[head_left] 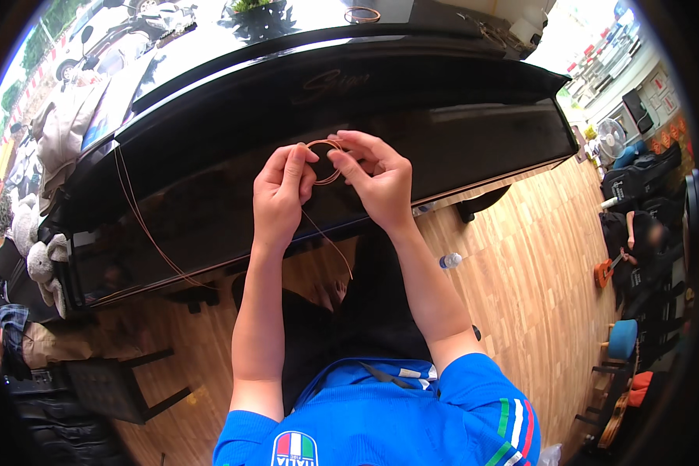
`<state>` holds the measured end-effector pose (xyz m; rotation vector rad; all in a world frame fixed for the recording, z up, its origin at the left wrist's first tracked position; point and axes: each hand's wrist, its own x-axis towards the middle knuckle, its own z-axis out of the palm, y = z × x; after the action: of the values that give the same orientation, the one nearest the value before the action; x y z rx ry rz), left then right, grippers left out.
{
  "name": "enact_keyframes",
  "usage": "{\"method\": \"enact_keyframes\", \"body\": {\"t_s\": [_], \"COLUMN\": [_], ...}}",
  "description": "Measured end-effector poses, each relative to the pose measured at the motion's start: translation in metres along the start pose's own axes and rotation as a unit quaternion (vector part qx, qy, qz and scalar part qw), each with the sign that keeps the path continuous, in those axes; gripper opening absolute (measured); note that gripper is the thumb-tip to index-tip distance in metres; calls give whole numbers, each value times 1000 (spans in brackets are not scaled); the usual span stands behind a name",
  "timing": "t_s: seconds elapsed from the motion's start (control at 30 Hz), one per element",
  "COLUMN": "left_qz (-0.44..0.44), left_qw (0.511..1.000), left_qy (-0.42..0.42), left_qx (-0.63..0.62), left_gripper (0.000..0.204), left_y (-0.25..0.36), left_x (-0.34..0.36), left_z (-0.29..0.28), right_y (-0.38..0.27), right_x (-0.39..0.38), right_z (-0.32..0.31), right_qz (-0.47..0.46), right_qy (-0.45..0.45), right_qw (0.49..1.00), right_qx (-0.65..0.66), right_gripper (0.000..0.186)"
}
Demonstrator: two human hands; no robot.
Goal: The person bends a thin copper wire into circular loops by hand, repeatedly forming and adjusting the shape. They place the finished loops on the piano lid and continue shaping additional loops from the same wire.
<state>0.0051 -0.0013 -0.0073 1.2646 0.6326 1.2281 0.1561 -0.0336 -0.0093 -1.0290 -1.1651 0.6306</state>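
Between my two hands is a small ring of thin copper-coloured wire [326,181], wound in several turns. My left hand [285,180] pinches the ring's left side between thumb and fingers. On its right side, my right hand [371,169] grips the coil with thumb and bent fingers. A loose wire end [330,242] hangs from below my left hand toward my lap. Both hands are in front of the black piano's [474,136] glossy front. Another length of similar wire [135,208] hangs over the piano's left edge.
On the piano top lie another wire coil [362,15] and a plant [250,6]. Grey cloth [68,136] and a plush toy [42,260] are at its left end. A plastic bottle [450,261] lies on the wooden floor. A person with a small guitar [604,272] sits at right.
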Motion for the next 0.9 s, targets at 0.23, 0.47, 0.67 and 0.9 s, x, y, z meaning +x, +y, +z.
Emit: {"method": "enact_keyframes", "body": {"t_s": [0.23,0.47,0.67,0.9], "left_qz": [-2,-11,-10,-15], "left_qw": [999,998,997,994], "left_qy": [18,-13,-19,-40], "left_qx": [-50,-63,-79,-98], "left_gripper": [25,26,27,27], "left_y": [-2,-1,-2,-6], "left_x": [1,1,-2,1], "left_z": [-4,-6,-8,-10], "right_y": [6,7,5,8], "right_x": [3,12,15,18], "right_z": [-9,-29,-34,-32], "right_qz": [33,91,84,83], "right_qy": [10,-124,-304,-340], "right_qw": [999,976,922,897], "right_qx": [19,156,223,269], "right_gripper": [23,25,26,24]}}
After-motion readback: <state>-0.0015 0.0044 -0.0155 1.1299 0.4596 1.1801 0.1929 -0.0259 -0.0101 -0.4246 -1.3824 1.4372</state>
